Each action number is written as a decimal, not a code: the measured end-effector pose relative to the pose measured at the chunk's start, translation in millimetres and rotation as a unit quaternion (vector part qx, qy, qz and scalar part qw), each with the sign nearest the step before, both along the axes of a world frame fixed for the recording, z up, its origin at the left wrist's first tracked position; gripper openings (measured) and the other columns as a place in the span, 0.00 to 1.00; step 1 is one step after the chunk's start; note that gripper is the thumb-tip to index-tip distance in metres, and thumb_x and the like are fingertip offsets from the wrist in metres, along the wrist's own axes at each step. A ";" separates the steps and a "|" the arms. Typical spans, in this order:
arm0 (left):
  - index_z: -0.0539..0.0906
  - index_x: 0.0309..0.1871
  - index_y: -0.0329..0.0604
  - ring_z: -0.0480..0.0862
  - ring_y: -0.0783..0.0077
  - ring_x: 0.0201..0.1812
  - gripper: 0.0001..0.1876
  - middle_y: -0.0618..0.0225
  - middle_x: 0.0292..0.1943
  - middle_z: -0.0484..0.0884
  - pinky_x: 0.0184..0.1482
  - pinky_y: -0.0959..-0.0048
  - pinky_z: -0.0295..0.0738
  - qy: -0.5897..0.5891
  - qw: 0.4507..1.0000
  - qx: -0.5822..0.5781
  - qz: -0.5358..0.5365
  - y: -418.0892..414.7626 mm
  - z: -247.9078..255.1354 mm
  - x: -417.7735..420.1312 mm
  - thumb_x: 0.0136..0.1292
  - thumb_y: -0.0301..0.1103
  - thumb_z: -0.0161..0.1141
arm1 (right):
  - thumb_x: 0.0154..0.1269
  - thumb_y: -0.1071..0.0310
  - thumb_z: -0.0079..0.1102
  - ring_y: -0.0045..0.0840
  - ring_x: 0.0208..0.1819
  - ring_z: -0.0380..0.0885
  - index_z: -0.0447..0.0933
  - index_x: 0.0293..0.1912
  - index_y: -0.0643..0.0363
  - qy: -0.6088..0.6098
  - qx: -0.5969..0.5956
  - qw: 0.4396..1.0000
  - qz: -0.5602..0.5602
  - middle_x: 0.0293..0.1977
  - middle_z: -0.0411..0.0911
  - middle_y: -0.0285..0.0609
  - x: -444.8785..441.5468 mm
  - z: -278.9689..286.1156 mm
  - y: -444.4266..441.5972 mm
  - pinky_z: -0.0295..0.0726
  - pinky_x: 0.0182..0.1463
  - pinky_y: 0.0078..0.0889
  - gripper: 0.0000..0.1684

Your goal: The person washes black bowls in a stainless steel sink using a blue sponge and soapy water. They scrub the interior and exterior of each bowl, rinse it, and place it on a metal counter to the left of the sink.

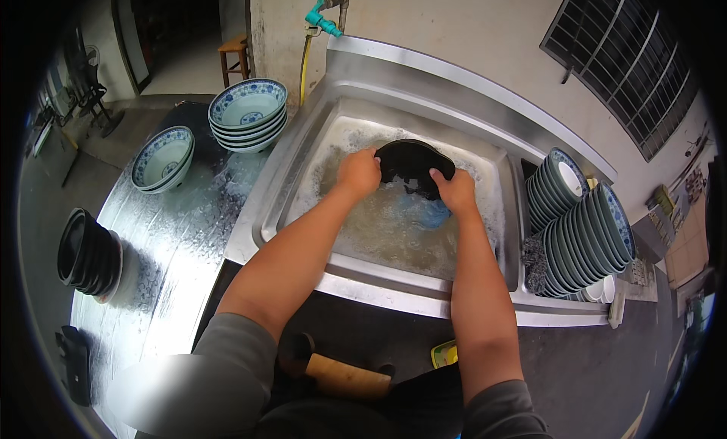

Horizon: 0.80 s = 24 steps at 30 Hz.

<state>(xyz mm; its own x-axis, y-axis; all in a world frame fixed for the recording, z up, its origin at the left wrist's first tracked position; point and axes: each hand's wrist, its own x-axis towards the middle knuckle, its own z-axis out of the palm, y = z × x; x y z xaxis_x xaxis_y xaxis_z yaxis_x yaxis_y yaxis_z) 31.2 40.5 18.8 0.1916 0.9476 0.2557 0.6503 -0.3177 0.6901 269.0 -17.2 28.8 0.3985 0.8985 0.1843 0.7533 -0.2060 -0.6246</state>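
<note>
Both my hands grip a black bowl [412, 158] over the soapy water of a stainless steel sink [363, 264]. My left hand [360, 172] has its far-left rim, and my right hand [456, 188] holds the right side with the thumb on the inner face. The bowl is tilted, its lower edge dipping into the cloudy water [386, 229]. Just below it a blue cloth-like thing [431, 212] shows partly under the surface; what it is exactly I cannot tell. Foam lines the sink's walls.
Left, a wet metal table [170, 257] bears blue-patterned bowls [248, 112], a smaller bowl stack [163, 158] and stacked black bowls [88, 254]. Right of the basin lean tall bowl stacks [585, 240] beside a grey scouring pad [534, 263]. A teal tap [322, 19] projects behind.
</note>
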 end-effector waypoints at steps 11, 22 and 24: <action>0.86 0.57 0.36 0.88 0.43 0.56 0.18 0.44 0.53 0.88 0.60 0.51 0.82 0.070 0.994 -0.080 -0.001 6.6 -16.0 -1.3 0.68 0.35 0.63 | 0.67 0.55 0.77 0.33 0.48 0.87 0.83 0.58 0.66 0.274 -0.219 0.933 0.084 0.51 0.88 0.48 7.3 -20.0 -6.6 0.85 0.53 0.40 0.29; 0.82 0.56 0.39 0.85 0.70 0.41 0.15 0.63 0.46 0.87 0.44 0.68 0.85 -0.377 0.850 -0.350 -0.110 -3.5 6.6 10.1 0.75 0.40 0.64 | 0.70 0.59 0.75 0.31 0.57 0.82 0.80 0.64 0.64 0.538 0.047 0.839 0.068 0.57 0.85 0.44 -12.7 -2.0 3.4 0.81 0.62 0.39 0.29; 0.82 0.56 0.39 0.85 0.71 0.41 0.15 0.63 0.45 0.87 0.45 0.70 0.86 -0.328 0.854 -0.372 -0.159 -7.4 6.5 11.9 0.76 0.40 0.64 | 0.70 0.59 0.76 0.31 0.57 0.82 0.79 0.64 0.65 0.562 0.064 0.821 0.079 0.57 0.84 0.44 -21.5 4.4 2.8 0.81 0.61 0.38 0.30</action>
